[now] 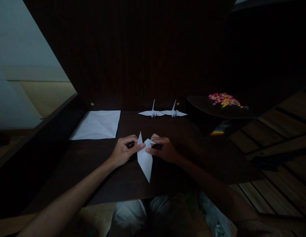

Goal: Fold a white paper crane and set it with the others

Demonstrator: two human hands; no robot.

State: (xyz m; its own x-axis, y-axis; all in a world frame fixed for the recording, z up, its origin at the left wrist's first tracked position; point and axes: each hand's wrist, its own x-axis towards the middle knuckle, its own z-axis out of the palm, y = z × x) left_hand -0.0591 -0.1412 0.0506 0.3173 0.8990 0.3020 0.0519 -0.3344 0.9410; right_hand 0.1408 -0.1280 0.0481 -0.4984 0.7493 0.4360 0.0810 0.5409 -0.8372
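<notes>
A white paper crane (146,162), partly folded, is held upright between my two hands above the dark table. One thin point rises at its left, a bent point juts out at its upper right, and a broad point hangs down toward me. My left hand (124,149) pinches its left side, thumb on the front face. On the other side my right hand (164,149) grips the paper below the bent point, its thumb also on the front. The fingers behind the paper are partly hidden.
Two finished paper cranes (153,113) (174,113) stand side by side against the back panel. A creased white paper sheet (97,124) lies at the back left. Small colourful pieces (225,99) are heaped on a curved shelf (204,107) at the right. A raised side board (44,131) borders the left.
</notes>
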